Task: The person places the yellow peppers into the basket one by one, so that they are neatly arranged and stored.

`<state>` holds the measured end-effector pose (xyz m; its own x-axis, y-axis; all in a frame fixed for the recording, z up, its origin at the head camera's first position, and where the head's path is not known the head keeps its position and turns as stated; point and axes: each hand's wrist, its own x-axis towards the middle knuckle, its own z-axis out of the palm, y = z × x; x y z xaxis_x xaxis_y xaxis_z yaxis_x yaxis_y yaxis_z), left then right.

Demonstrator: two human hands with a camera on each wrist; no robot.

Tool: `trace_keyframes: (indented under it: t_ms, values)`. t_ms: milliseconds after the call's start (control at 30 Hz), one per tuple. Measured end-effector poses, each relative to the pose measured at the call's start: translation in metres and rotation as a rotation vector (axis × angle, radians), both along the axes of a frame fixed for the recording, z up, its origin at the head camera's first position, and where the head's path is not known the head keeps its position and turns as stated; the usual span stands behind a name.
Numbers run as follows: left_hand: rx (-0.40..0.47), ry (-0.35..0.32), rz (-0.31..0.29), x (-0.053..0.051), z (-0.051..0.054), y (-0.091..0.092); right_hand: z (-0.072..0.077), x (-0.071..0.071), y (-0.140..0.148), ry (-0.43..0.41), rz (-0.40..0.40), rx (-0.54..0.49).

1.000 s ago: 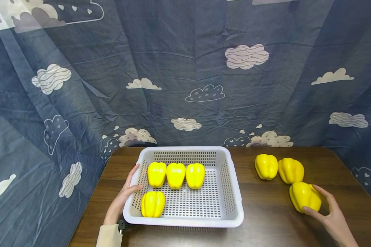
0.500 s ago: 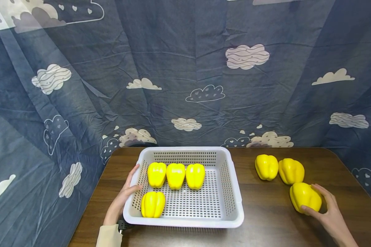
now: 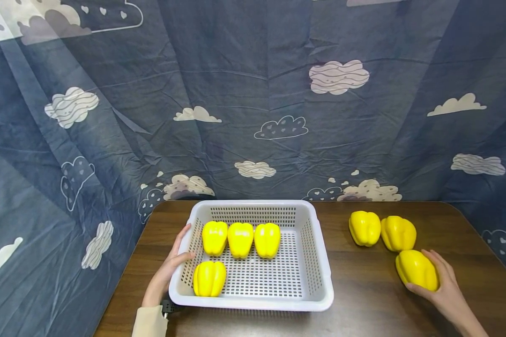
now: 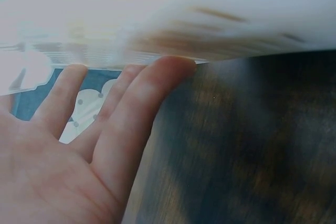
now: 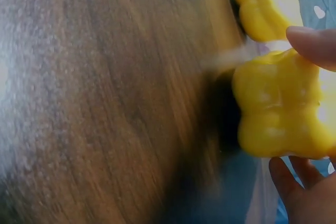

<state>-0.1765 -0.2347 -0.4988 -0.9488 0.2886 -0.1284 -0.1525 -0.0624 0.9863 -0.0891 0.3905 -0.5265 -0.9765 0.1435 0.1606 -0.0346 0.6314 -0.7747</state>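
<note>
Right grip wrapped closer round yellow pepper, thumb nearside; left grip pinches basket.

Draped booth (cloud-print cloth, table)

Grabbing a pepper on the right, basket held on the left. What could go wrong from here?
1. The pepper in the right hand, the gripped pepper, sits right by the pepper behind it; moving it could nudge that one.
2. Its skin looks smooth and glossy, so it might slip from between thumb and fingers.
3. The left hand holds the basket only by its left side; a bump on the far side could swing it.
</note>
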Motion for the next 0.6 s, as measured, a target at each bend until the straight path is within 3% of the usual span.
trace_keyframes:
  t_ms: [233,500,600]
  values:
    - [0.006,0.001,-0.005,0.000,0.001,0.000,0.007,0.002,0.003,-0.080,-0.063,-0.008]
    - [0.016,-0.004,-0.009,0.000,0.000,0.000,0.018,0.005,-0.007,0.012,-0.093,-0.040]
    - [0.013,-0.003,-0.010,0.000,0.000,0.000,0.028,0.005,-0.014,0.004,-0.090,-0.062]
